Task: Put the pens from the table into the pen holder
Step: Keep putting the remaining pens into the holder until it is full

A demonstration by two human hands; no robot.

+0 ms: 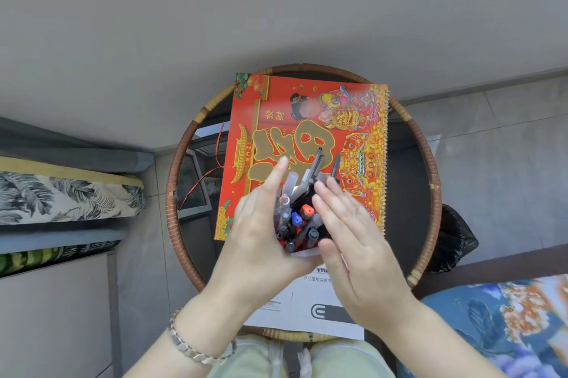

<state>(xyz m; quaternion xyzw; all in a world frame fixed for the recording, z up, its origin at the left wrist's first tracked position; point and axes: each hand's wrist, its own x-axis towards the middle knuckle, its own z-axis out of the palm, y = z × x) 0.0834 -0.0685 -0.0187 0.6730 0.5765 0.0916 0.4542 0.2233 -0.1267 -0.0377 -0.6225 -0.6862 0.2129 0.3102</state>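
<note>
Pen holder [302,250] crammed with capped pens [296,219]

Bare forearms, no sleeves; a beaded bracelet [196,350] of pale and grey links circles the left wrist; pale green trousers [295,359] cover the knees.

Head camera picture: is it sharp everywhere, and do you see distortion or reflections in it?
Head view: wide-angle distortion bends the floor and wall lines; the round dark glass table with woven rim reflects a window at its left; the blue floral cushion at the lower right is blurred; the hands, left and right, are slightly soft; the red and gold spiral-bound calendar is evenly lit and fairly sharp.
</note>
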